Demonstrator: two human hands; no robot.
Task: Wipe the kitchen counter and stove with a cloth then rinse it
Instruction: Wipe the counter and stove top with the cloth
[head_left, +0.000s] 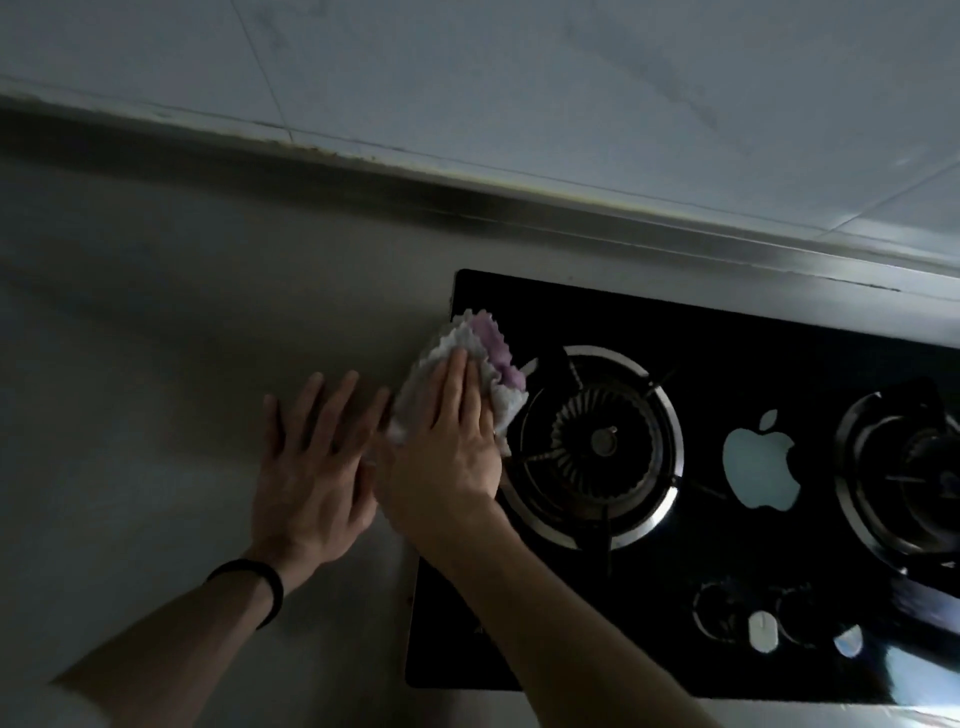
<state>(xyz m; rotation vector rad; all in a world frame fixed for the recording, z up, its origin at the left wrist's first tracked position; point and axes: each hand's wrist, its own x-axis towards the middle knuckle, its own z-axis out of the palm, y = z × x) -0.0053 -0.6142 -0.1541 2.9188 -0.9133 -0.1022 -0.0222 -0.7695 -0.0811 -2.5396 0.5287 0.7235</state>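
While right hand (447, 452) is pressing cloth (488, 343) flat-fingered at stove (727, 327) left edge, left hand (311, 467) is resting on worktop (156, 338), fingers (335, 400) spread; stove wiping seemingly just starting, rinsing pending.

1. left hand (311, 467): bare. Fine detail of the nails is lost to the dim, slightly blurred picture.
2. band (254, 587): worn on the left wrist. It is black, narrow and plain, with a faint sheen along its edge, and it is fitted close round the wrist. Whether any marking is borne cannot be told.
3. left forearm (171, 644): uncovered from the band down to the frame edge.
4. pale patch (52, 701): seen at the lower left corner, just beside the left forearm. Whether it is a sleeve cannot be told.
5. right hand (441, 457): bare.
6. right forearm (561, 623): uncovered from wrist to frame edge.
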